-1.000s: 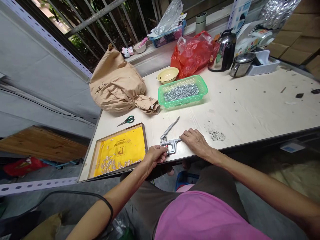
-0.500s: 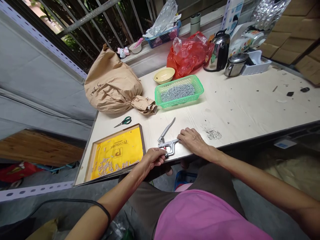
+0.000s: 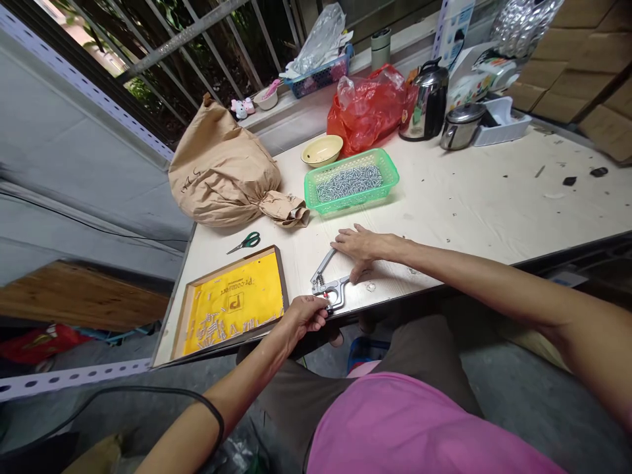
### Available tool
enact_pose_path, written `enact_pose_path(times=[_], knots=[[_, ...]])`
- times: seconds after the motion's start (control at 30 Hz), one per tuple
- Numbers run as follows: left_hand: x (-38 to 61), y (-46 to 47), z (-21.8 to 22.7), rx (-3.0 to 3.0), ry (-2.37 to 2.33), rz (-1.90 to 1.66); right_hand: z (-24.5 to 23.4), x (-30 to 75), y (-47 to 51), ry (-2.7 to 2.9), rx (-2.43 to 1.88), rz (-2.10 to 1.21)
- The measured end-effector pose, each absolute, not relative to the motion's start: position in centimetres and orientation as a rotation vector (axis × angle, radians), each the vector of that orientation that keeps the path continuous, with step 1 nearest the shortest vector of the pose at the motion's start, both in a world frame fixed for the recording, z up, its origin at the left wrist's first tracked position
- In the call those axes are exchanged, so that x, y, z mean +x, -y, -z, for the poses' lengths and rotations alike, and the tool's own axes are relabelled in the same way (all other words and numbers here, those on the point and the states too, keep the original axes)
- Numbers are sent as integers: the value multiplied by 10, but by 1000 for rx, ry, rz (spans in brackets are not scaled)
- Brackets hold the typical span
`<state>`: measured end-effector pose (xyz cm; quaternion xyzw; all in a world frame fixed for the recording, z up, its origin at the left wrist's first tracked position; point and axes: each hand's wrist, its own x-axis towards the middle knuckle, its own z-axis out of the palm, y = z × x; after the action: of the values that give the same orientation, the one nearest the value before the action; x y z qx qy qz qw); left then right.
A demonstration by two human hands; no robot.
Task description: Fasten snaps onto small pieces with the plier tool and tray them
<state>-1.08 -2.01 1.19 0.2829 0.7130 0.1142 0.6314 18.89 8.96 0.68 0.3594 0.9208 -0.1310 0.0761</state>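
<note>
A metal hand press tool point(image 3: 328, 282) lies at the near edge of the white table point(image 3: 469, 197), its jaws toward me. My left hand point(image 3: 302, 315) pinches something small at the tool's jaw; what it holds is too small to name. My right hand point(image 3: 358, 246) rests on the tool's upper lever with fingers spread flat over it. Left of my hands sits a wooden tray point(image 3: 232, 304) with a yellow liner and several small metal pieces in its near corner.
A green basket point(image 3: 351, 180) of metal pieces stands behind the tool, with a yellow bowl point(image 3: 322, 150), a brown paper sack point(image 3: 224, 171) and green scissors point(image 3: 245, 241) nearby. A red plastic bag point(image 3: 370, 108), kettle point(image 3: 425, 102) and steel pot point(image 3: 459, 125) line the far edge.
My right hand has moved from the tool's lower handle up and forward onto the upper lever. My left hand stays at the jaw. The view has shifted slightly.
</note>
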Motion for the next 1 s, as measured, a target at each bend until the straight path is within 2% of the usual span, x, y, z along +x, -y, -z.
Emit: enact_pose_path(times=[0.33,0.5,0.57,0.67,0.8,1.0], knots=[[-13,20,-7,666,-1627,-263,-1,194,-64,-2832,1095,103],[-16,25,-9,756,-1628,-229,3,197,-56,-2865,1118,78],[-17,31,-11,978,-1721,-241,5,199,-54,-2893,1081,71],[-13,35,-13,1630,-1869,-342,9,203,-50,-2945,1030,77],[4,22,-11,2355,-1586,-322,9,205,-44,-2940,1085,154],[28,-13,-5,2552,-1325,-24,-8,206,-36,-2847,1161,318]])
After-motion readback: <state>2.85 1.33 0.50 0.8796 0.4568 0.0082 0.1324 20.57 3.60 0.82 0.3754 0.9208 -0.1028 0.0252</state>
